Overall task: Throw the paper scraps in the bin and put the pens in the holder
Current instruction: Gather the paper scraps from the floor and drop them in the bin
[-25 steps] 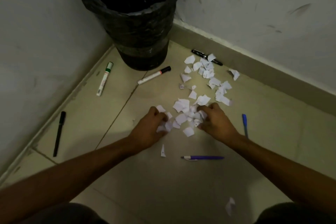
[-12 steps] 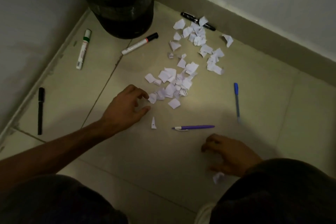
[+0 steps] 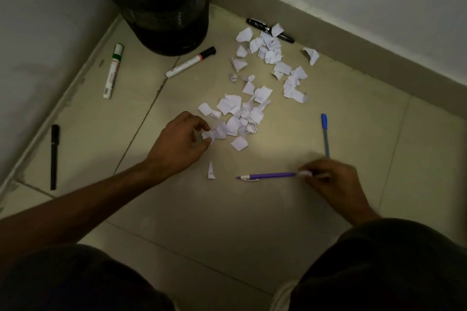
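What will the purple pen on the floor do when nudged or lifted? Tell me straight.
The purple pen lies flat on smooth floor tile, so it would probably slide or roll a little; its clip may stop a full roll. It looks slim and rigid, likely light. The right hand is at its end.

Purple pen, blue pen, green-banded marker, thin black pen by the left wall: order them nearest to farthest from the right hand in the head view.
From the right hand:
1. Purple pen, touching its fingertips.
2. Blue pen, just beyond.
3. Green-banded marker, far left, near the bin.
4. Thin black pen, leftmost.
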Motion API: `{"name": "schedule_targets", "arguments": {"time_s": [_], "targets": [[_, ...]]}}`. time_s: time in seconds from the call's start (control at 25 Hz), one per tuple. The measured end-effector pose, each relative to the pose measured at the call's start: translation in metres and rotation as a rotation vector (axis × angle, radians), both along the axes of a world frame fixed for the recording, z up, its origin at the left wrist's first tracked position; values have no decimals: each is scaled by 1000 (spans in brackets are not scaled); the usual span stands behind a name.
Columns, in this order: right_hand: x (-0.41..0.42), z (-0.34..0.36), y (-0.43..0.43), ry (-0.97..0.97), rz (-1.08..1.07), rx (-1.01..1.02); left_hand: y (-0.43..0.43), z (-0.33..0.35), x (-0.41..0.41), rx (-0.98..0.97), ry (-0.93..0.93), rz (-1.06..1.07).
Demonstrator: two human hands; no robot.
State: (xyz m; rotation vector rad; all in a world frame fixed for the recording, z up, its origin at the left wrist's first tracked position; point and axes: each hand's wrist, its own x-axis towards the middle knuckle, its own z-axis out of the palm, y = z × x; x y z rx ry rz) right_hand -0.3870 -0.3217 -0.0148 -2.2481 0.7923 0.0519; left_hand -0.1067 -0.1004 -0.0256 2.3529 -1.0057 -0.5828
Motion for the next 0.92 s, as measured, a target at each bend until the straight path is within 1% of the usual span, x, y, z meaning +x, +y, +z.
{"name": "schedule_targets", "arguments": {"time_s": [0.04, 0.08, 0.16, 0.24, 0.28, 0.36, 0.44, 0.48, 0.56, 0.68, 0.72, 0.76, 0.8, 0.84, 0.88, 0.92], "targets": [[18, 0, -7, -59, -87, 20, -1, 1, 2, 30, -7, 29], [38, 1, -12, -73, -127, 35, -3, 3, 4, 82, -12, 53], [77, -1, -18, -22, -72, 83, -7, 6, 5, 241, 19, 36], [106, -1, -20, 40, 36, 78, -10, 5, 0, 347, 51, -72], [117, 0, -24, 28, 57, 44, -10, 3, -1, 352, 30, -139], [129, 0, -37, 25, 32, -109, -10, -1, 0, 305, -19, -209], [137, -6, -50, 164, 28, -240, -11, -3, 8, 252, -47, -141], [141, -10, -51, 243, 55, -257, -13, -5, 12, 241, -58, -104], [149, -20, -43, 258, 138, -218, -20, -9, 19, 217, -63, -112], [158, -20, -19, 151, 364, -93, -29, -13, 24, 80, 21, -195], [161, -13, -17, 100, 389, -103, -30, -12, 26, 67, 29, -188], [165, -7, -20, 51, 357, -155, -32, -9, 28, 79, 13, -161], [169, -3, -28, 41, 279, -223, -33, -7, 30, 109, -14, -122], [173, -1, -39, 72, 190, -267, -35, -5, 32, 158, -32, -89], [175, -1, -48, 146, 128, -267, -37, -5, 33, 218, -43, -83], [177, -1, -53, 215, 113, -248, -38, -5, 34, 260, -46, -105]]}}
